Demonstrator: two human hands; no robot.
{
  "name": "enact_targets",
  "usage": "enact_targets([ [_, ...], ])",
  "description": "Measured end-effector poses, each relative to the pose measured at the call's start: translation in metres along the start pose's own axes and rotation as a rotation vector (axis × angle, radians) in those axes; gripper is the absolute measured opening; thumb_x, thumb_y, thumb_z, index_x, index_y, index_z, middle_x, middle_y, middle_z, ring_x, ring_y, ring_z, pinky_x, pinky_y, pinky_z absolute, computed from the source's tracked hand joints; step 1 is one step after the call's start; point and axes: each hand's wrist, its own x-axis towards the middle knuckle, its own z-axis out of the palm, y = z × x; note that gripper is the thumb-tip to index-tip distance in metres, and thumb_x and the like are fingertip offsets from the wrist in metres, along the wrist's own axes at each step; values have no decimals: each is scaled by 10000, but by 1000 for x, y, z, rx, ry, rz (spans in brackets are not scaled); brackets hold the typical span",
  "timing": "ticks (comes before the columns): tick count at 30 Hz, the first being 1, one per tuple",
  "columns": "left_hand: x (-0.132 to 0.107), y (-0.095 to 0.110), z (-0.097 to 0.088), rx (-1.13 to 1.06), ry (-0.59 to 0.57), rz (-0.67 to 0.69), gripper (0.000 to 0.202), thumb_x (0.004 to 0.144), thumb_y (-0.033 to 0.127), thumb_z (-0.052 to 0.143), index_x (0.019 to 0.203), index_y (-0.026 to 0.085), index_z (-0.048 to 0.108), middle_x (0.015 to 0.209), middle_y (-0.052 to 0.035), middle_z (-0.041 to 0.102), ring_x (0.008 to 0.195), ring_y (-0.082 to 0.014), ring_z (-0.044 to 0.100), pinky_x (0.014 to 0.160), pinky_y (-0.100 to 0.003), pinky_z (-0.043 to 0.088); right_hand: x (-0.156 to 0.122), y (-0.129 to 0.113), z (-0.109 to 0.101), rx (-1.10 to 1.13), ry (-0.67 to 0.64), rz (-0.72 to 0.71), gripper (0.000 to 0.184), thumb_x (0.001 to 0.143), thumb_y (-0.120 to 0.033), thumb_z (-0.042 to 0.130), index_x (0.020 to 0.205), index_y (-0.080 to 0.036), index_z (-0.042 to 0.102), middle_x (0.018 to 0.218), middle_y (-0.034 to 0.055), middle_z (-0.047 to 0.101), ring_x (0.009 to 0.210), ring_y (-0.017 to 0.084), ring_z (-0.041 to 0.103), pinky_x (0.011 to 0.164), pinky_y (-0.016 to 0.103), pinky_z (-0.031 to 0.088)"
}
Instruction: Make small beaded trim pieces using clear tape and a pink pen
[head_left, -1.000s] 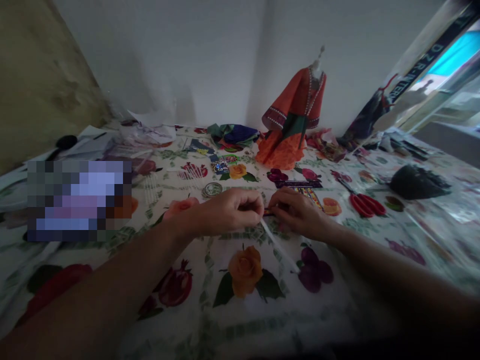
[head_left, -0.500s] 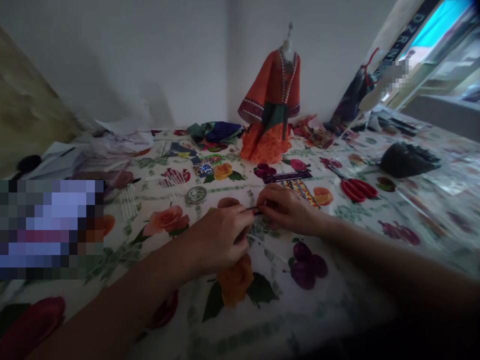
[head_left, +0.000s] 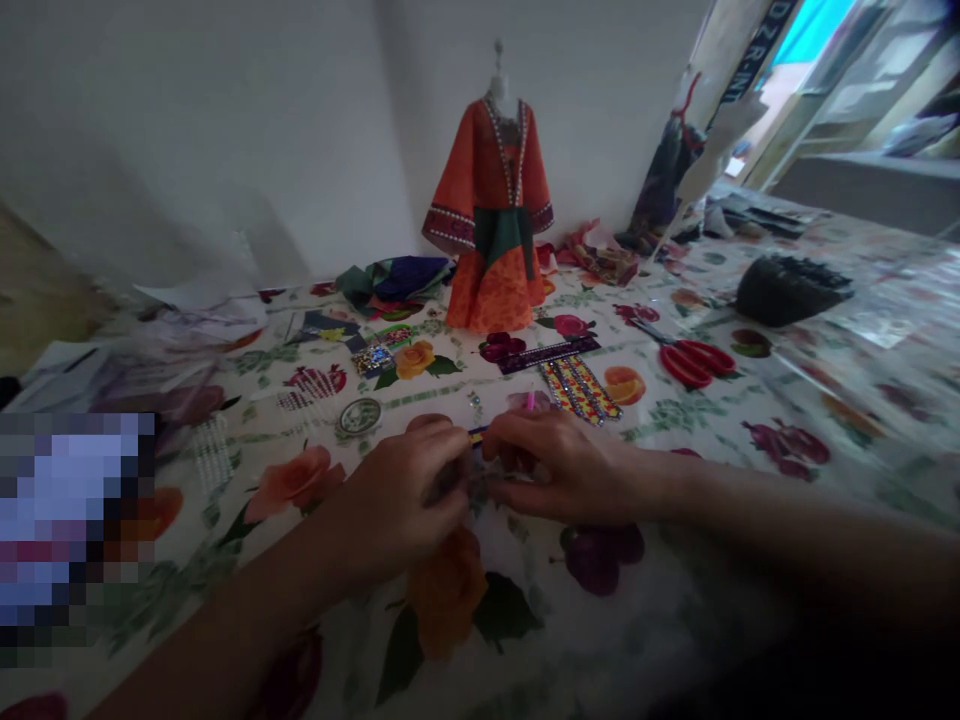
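My left hand (head_left: 405, 490) and my right hand (head_left: 559, 465) meet fingertip to fingertip low over the flowered tablecloth (head_left: 675, 560). Both are closed in a pinch on a thin, small trim strip (head_left: 477, 436) with a blue and yellow end showing between them. A pink tip (head_left: 530, 400) sticks up just above my right fingers. Just beyond my right hand lie beaded trim strips (head_left: 579, 388). An orange miniature dress on a small mannequin (head_left: 496, 235) stands at the back by the wall.
Red-handled scissors (head_left: 694, 362) lie to the right, a dark object (head_left: 784, 290) beyond them. A round tin lid (head_left: 360, 415) and folded fabric scraps (head_left: 394, 280) lie to the left and back. Papers are piled at the far left (head_left: 187, 310).
The view has swung right and tilted down. My hands have stayed together on the strip and drawn slightly nearer. The white strip that trailed from my left hand is out of sight now.
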Motion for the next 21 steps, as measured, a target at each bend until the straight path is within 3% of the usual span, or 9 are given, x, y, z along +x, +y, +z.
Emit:
enact_targets([
  [3, 0, 0, -1, -11, 23, -24, 78, 797, 159, 478, 732, 203, 474, 776, 9, 507, 737, -176, 534, 641, -296, 383, 0, 1, 11, -46, -12, 57, 115, 889, -232, 617, 956, -151, 571, 795, 15, 611, 677, 144, 541, 595, 267, 362],
  [8, 1, 1, -2, -23, 41, -50, 72, 802, 166, 464, 752, 201, 502, 797, 4, 529, 766, -183, 564, 668, -298, 405, 0, 6, 14, -64, -6, 38, 39, 870, -154, 570, 832, -166, 567, 814, 28, 629, 679, 135, 525, 607, 260, 349],
  [16, -1, -3, -5, -93, 55, -87, 91, 887, 229, 492, 888, 225, 582, 915, -2, 636, 851, -187, 607, 685, -265, 454, 3, 7, 0, -29, 104, 51, 82, 801, -111, 571, 761, -177, 543, 698, -14, 569, 608, 107, 478, 560, 242, 318],
  [21, 0, -8, -5, -88, 150, -60, 106, 904, 266, 491, 876, 224, 584, 840, 0, 649, 769, -177, 616, 653, -257, 455, 9, 20, -20, 13, 249, 89, 97, 806, -107, 574, 755, -180, 538, 608, -48, 544, 534, 84, 479, 519, 218, 335],
])
